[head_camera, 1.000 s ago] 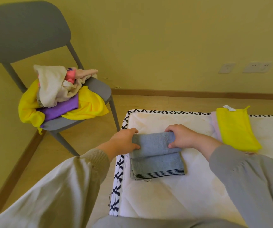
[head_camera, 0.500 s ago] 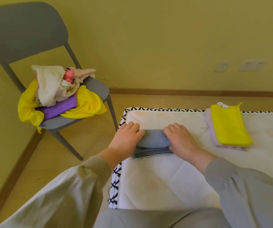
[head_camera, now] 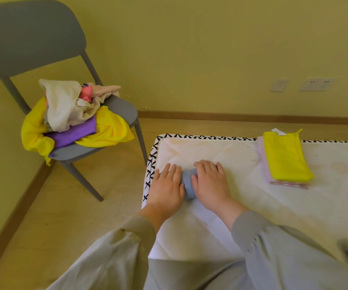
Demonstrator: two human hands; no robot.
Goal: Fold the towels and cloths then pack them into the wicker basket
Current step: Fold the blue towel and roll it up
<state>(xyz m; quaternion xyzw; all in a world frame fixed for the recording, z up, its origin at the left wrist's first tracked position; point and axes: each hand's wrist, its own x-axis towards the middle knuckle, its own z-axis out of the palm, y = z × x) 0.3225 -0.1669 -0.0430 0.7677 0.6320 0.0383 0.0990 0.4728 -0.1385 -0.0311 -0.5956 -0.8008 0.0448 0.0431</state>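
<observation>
Step, prob.: pressing flat a fold in the grey-blue towel (head_camera: 188, 185). L hand (head_camera: 166, 190) & R hand (head_camera: 210, 185) lie on it, fingers straight, slightly apart, gripping nothing. Towel = small thick bundle, mostly hidden, near the mattress (head_camera: 294, 206) left edge. Next: lift w/o unfolding; basket not in view.

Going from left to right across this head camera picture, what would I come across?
Grey chair piled with loose cloths → left hand → blue towel → right hand → folded yellow cloth.
</observation>
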